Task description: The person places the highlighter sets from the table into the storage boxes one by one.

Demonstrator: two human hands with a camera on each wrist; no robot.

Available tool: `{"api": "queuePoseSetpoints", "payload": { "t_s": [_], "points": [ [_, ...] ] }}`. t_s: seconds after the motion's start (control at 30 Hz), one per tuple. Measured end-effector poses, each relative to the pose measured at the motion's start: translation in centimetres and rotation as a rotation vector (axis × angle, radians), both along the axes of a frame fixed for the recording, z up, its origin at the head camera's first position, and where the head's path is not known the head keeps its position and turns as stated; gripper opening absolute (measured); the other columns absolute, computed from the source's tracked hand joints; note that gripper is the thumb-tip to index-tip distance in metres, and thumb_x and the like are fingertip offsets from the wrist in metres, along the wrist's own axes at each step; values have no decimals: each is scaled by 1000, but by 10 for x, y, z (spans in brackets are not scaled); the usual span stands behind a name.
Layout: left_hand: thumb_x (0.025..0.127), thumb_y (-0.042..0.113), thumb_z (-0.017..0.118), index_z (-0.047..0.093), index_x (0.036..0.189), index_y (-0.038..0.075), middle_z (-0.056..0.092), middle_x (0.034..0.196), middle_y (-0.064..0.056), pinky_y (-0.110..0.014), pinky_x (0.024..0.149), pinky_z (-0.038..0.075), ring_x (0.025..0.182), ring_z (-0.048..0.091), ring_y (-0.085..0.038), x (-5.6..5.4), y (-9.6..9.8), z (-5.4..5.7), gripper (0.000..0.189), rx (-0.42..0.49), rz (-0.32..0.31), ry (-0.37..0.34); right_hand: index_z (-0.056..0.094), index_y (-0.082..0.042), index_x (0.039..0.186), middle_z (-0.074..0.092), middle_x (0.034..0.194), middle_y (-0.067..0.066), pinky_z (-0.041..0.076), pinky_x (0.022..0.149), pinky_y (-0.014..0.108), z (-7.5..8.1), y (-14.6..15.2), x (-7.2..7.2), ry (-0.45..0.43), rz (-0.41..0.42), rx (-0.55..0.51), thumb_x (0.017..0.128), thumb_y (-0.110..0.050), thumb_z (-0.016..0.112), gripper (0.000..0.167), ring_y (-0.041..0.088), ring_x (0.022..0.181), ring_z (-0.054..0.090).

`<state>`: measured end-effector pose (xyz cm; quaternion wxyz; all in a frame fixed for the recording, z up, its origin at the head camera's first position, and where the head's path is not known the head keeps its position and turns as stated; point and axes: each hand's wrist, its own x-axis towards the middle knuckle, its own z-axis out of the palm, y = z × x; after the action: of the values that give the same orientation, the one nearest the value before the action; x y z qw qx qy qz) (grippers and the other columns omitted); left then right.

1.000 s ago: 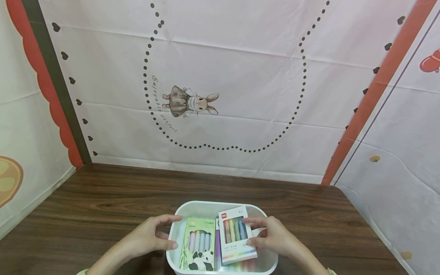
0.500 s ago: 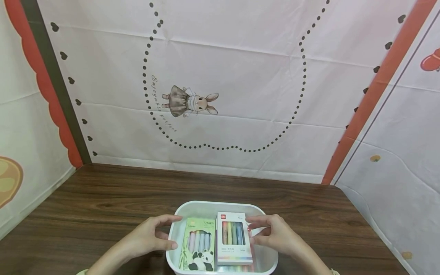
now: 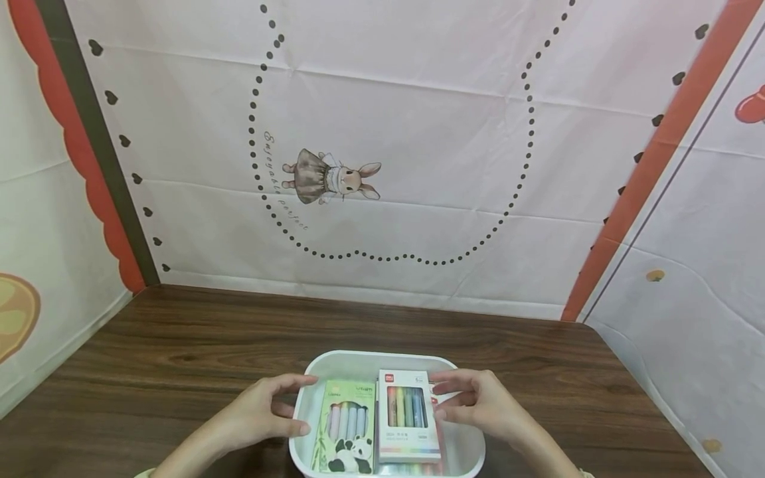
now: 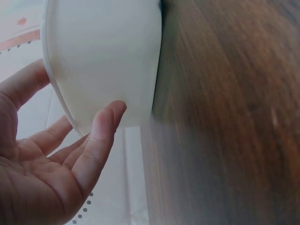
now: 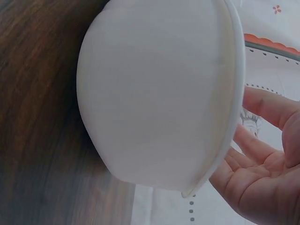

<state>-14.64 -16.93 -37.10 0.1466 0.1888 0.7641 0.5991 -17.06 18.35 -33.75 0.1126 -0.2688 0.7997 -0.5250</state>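
In the head view a white plastic bin (image 3: 463, 458) stands at the table's near side. My left hand (image 3: 263, 408) holds its left rim, thumb and forefinger over the edge. In the left wrist view, other fingers (image 4: 101, 136) lie against the outer wall. Inside the bin, a green panda box (image 3: 349, 425) of pens lies on the left. To its right, a white windowed box (image 3: 409, 438) of coloured sticks lies on another colourful box (image 3: 412, 469), mostly covered. My right hand (image 3: 478, 398) reaches over the right rim, fingertips at the white box's right edge. The right wrist view hides those fingertips behind the rim.
The dark wood-grain table (image 3: 239, 332) extends around the bin. A white cloth backdrop (image 3: 418, 166) with a rabbit print rises behind it. More printed cloth (image 3: 687, 332) closes in the right side, and similar cloth hangs on the left.
The white box has turned from tilted to nearly straight and lies lower over the box beneath it. My right fingers have shifted from its face to its edge. My left hand has stayed put.
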Motion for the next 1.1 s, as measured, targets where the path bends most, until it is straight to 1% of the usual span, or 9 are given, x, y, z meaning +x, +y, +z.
{"api": "queuePoseSetpoints", "payload": {
  "t_s": [0.1, 0.17, 0.33, 0.47, 0.67, 0.77, 0.9, 0.97, 1.1],
  "points": [
    [71, 11, 77, 37, 132, -10, 41, 125, -36, -30, 64, 55, 89, 64, -30, 1, -1, 0, 76, -25, 28, 25, 51, 16, 114, 58, 102, 33, 54, 70, 26, 0, 3, 0, -1, -8, -34, 78, -7, 70, 47, 19, 83, 66],
    [70, 12, 78, 38, 132, -8, 44, 123, -34, -29, 63, 55, 90, 63, -30, 2, -1, 0, 76, -55, 54, 58, 51, 17, 114, 58, 103, 34, 54, 70, 26, 0, 5, -1, -3, -17, -50, 78, -7, 70, 47, 16, 84, 66],
    [68, 17, 79, 43, 130, -4, 51, 120, -28, -24, 62, 54, 94, 62, -31, 6, -2, 2, 74, -133, 114, 144, 49, 18, 116, 56, 105, 36, 54, 71, 27, -1, 10, -2, -4, -30, -79, 79, -5, 69, 48, 18, 86, 65],
    [68, 21, 79, 46, 129, -1, 51, 121, -26, -23, 63, 53, 96, 61, -32, 8, -3, 3, 72, -159, 153, 169, 48, 18, 118, 55, 106, 37, 54, 72, 27, -1, 14, -2, -7, -43, -100, 79, -5, 69, 50, 18, 88, 65],
    [70, 21, 79, 45, 129, -2, 50, 122, -29, -25, 63, 54, 95, 62, -31, 9, -6, 5, 72, -111, 160, 159, 46, 18, 119, 55, 107, 37, 54, 71, 29, 0, 21, -2, -30, -89, -111, 79, -5, 69, 51, 20, 89, 64],
    [70, 21, 78, 45, 129, -2, 49, 123, -29, -25, 63, 54, 94, 63, -27, 9, -8, 5, 71, -103, 160, 166, 47, 17, 119, 55, 108, 37, 54, 72, 28, 0, 24, -2, -33, -106, -106, 79, -6, 69, 52, 23, 90, 64],
    [72, 21, 77, 46, 128, -1, 48, 125, -27, -25, 63, 54, 93, 64, -21, 10, -10, 5, 68, -109, 165, 184, 45, 19, 119, 53, 109, 38, 54, 73, 28, -1, 29, -2, -17, -111, -119, 79, -4, 68, 51, 22, 91, 65],
    [72, 21, 77, 46, 128, -1, 48, 126, -27, -24, 64, 54, 93, 63, -22, 10, -12, 5, 67, -115, 168, 200, 44, 20, 119, 53, 110, 38, 54, 73, 28, -2, 32, -2, -13, -118, -127, 79, -4, 68, 52, 20, 90, 65],
    [73, 23, 76, 47, 127, -1, 46, 129, -25, -23, 65, 54, 95, 62, -31, 11, -14, 5, 67, -136, 179, 225, 43, 20, 118, 54, 110, 37, 54, 73, 28, -3, 37, -2, -7, -131, -134, 80, -3, 67, 51, 17, 91, 65]
  ]
}}
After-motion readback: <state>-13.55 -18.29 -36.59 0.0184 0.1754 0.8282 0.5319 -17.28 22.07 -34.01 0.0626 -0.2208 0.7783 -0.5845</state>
